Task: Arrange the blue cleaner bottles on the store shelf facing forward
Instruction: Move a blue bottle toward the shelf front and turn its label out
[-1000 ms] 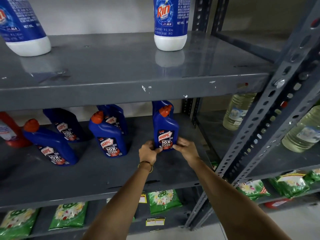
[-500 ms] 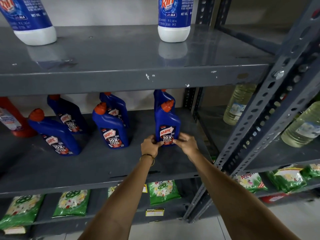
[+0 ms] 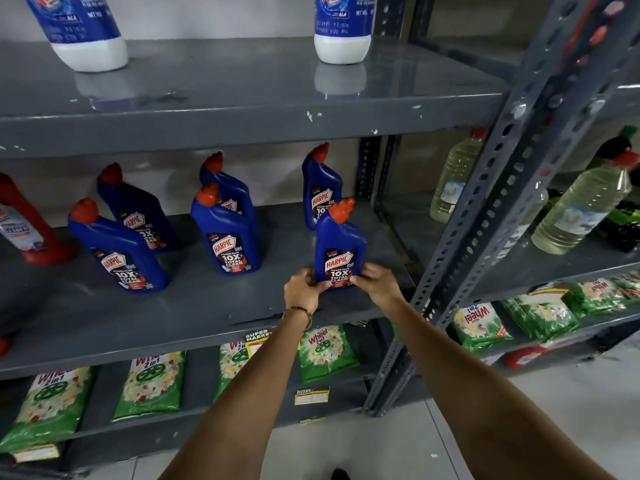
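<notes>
Several blue Harpic cleaner bottles with orange caps stand on the grey middle shelf (image 3: 194,306). The front right bottle (image 3: 341,245) stands upright with its label facing me. My left hand (image 3: 304,289) grips its lower left edge and my right hand (image 3: 375,282) grips its lower right edge. Another blue bottle (image 3: 320,188) stands right behind it. A pair stands at the middle, front bottle (image 3: 225,233) and rear bottle (image 3: 227,187). A further pair at the left, front bottle (image 3: 117,249) and rear bottle (image 3: 136,211), leans and faces slightly right.
A red cleaner bottle (image 3: 27,223) stands at the far left. Two white and blue Rin bottles (image 3: 343,29) sit on the upper shelf. Green Wheel detergent packets (image 3: 325,351) lie on the lower shelf. A perforated upright post (image 3: 485,216) and clear bottles (image 3: 581,209) are to the right.
Both hands stay on the front right bottle's base, which has slid slightly toward the shelf front. My view has dropped, revealing more of the bottles and the lower shelf.
</notes>
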Demonstrator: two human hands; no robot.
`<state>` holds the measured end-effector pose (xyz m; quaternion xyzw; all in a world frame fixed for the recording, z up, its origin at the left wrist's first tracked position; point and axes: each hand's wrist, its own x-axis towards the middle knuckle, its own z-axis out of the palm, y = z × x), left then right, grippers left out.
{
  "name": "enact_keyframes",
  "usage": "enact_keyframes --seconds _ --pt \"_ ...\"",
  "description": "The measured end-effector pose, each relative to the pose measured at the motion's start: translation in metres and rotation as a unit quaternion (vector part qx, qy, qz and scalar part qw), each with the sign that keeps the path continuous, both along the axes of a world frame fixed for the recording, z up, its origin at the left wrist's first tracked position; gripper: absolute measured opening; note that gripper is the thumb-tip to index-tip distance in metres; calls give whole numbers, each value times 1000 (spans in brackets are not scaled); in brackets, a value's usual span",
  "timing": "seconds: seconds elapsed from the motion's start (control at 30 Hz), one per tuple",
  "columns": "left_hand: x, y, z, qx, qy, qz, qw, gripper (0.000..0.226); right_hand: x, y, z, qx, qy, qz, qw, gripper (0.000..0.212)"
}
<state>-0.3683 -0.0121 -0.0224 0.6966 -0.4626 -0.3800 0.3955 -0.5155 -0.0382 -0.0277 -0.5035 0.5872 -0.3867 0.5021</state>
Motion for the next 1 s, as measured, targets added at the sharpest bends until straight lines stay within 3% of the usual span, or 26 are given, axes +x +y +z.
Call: enact_keyframes --seconds 0.77,1.0 --pt "-13 31 4 16 -47 -6 999 42 -14 25 3 10 10 24 1000 48" --pt "-6 38 6 33 -45 19 998 51 -18 23 -10 32 41 12 999 69"
